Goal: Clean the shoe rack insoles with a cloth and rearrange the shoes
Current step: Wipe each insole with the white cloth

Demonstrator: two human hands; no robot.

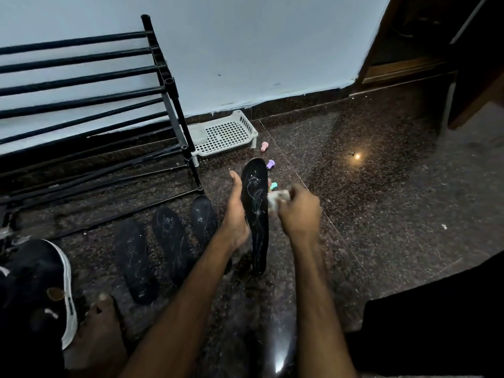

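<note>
My left hand [236,214] holds a black insole [256,211] upright on its edge, thumb pointing up along its left side. White smears streak the insole's face. My right hand [298,211] grips a small white cloth [276,199] against the insole's right edge. Three more black insoles [169,241] lie side by side on the dark floor to the left, each flecked with white. The black shoe rack [163,85] stands against the wall at the left with bare bars.
A black shoe with a white stripe [51,290] sits at the lower left beside my bare foot [101,331]. A white perforated plastic tray [226,135] rests by the wall. Small pink, purple and teal caps [264,146] lie on the floor behind the held insole. A wooden door frame [409,66] is at the right.
</note>
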